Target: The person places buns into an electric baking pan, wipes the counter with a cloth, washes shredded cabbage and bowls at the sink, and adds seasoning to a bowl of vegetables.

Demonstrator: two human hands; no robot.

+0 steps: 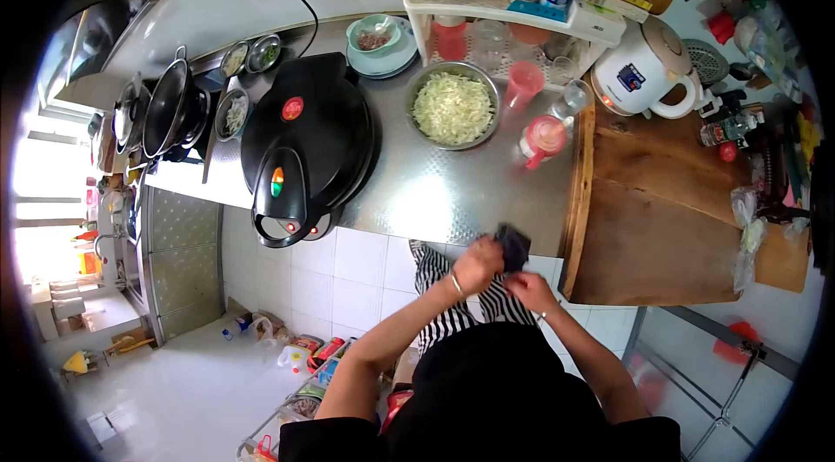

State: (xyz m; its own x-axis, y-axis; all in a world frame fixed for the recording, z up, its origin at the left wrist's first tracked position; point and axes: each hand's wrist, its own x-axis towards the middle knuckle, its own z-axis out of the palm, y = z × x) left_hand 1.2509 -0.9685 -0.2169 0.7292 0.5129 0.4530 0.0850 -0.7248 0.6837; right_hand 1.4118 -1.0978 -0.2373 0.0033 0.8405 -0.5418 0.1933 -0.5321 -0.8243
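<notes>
At the front edge of the steel counter (513, 210), my left hand (478, 267) is closed around a dark, crumpled cloth-like item (513, 246). Just below it, my right hand (531, 293) has its fingers bent together under the dark item; what they hold, if anything, is hidden. Both hands are in front of striped black-and-white clothing (432, 271). On the counter beyond stand a steel bowl of chopped pale green vegetable (453, 110) and a red-capped container (544, 140). A black electric griddle (309, 140) with its lid down and indicator lights lit sits to the left.
A wooden board (661, 210) lies at the right, with a white kettle (644, 70) behind it. A white shelf (513, 14) carries bottles and jars. Small bowls (233, 114) and a wok (170, 110) are at the left. A green bowl on plates (374, 34) stands behind.
</notes>
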